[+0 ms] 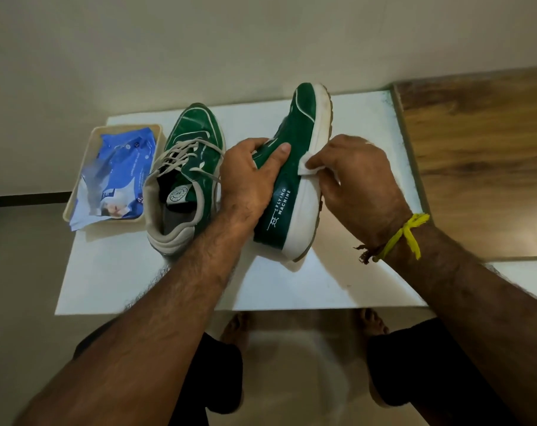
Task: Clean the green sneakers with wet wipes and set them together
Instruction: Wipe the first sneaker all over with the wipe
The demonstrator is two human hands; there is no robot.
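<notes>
Cream tray (76, 192) holds blue wipes pack (119, 176).

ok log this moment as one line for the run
step: wiping midsole | left hand: grips tilted sneaker | right hand: pinches wet wipe on sole | other sneaker: on table

One head-worn view — looking steeply down, close over the white table (338, 290).
</notes>
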